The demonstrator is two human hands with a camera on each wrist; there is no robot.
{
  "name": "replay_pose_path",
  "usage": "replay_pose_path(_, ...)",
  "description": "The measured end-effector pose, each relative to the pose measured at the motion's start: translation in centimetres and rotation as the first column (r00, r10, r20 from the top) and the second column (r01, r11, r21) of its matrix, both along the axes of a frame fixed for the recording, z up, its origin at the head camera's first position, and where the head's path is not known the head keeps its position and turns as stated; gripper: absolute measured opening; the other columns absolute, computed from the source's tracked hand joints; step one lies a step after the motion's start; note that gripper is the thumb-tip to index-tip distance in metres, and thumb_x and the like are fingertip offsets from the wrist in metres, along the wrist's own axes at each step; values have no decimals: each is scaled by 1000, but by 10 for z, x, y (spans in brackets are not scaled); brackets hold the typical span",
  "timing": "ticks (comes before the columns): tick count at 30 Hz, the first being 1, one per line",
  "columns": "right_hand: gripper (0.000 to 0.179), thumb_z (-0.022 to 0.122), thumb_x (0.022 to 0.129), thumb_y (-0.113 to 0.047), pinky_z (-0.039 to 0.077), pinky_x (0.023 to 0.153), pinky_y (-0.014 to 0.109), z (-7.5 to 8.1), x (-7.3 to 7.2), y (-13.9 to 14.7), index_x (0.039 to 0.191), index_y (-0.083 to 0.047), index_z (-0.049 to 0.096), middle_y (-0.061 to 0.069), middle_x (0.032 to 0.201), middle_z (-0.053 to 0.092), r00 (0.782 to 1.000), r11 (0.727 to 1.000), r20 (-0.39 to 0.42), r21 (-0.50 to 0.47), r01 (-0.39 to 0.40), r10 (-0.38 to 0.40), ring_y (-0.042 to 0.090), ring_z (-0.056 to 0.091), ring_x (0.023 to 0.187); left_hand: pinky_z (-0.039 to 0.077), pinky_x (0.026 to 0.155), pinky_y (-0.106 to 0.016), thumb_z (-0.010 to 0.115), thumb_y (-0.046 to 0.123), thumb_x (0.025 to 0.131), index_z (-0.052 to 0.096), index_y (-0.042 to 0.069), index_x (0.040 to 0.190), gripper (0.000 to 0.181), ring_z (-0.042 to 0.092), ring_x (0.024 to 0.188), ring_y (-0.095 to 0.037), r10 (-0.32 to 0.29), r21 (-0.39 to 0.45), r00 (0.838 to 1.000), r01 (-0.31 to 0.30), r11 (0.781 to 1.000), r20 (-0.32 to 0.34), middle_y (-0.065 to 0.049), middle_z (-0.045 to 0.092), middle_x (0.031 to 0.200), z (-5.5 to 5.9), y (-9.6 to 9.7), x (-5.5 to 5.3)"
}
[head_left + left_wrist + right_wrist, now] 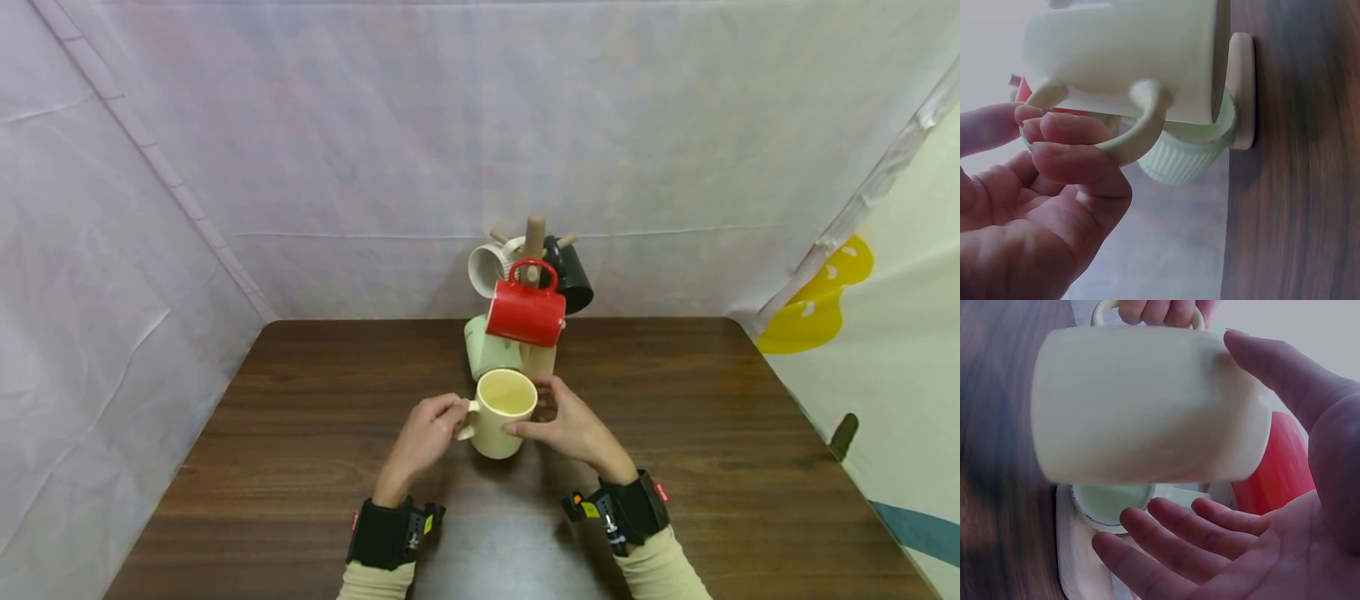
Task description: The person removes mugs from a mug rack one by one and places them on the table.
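Observation:
A pale yellow mug [497, 435] is held upright above the table in front of a mug stand, its open top facing up. My left hand [426, 435] pinches its handle [1141, 134] between curled fingers and thumb. On the mug's other side, my right hand [576, 427] has its fingers spread and fairly straight. In the right wrist view its thumb [1266, 359] overlaps the mug's edge near the rim, while the other fingers [1191, 534] stand apart from the mug's wall.
The wooden stand [535, 237] carries a white mug [483, 271], a black mug [576, 279] and a red mug [528, 314]. Low on its left is a light green ribbed mug [487, 346]. White cloth [360, 167] hangs behind the dark wooden table [300, 467].

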State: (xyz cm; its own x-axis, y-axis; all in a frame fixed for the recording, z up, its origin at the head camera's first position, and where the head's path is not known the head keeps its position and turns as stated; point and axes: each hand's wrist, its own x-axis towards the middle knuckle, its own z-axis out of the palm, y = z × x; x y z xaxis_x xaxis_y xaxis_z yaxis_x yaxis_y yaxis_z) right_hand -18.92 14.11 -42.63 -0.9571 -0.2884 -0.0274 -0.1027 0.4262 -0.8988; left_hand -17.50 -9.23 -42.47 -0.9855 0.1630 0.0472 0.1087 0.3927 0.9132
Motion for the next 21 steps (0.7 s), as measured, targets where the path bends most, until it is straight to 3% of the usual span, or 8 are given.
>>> replay_pose_path(5, 76, 87, 77, -30, 54, 94, 43, 1, 0, 0, 137, -6, 46, 13, 135, 59, 1000, 1000, 3, -21, -16, 16, 30, 61, 121, 34, 54, -23, 52, 19, 102, 56, 0, 71, 36, 42, 57, -11, 22, 34, 1000, -22, 999, 16, -2, 49, 65, 2, -8, -1)
replay_pose_path(14, 70, 83, 81, -34, 52, 96, 46, 2, 0, 2, 135, -4, 50, 18, 133, 61, 1000, 999, -2, 27, -20, 20, 34, 60, 122, 37, 55, -22, 50, 17, 103, 55, -5, 76, 35, 45, 62, -17, 38, 130, 997, -46, 990, 66, -3, 47, 67, 2, -25, -1)
replay_pose_path(21, 60, 82, 82, -34, 54, 94, 41, 3, 0, 2, 128, -5, 57, 16, 125, 66, 1000, 1000, 8, 16, 4, -4, 31, 65, 115, 38, 55, -22, 48, 16, 104, 52, -11, 82, 35, 44, 61, -17, 29, 203, 995, -49, 978, 101, -5, 46, 69, 7, -43, 1)
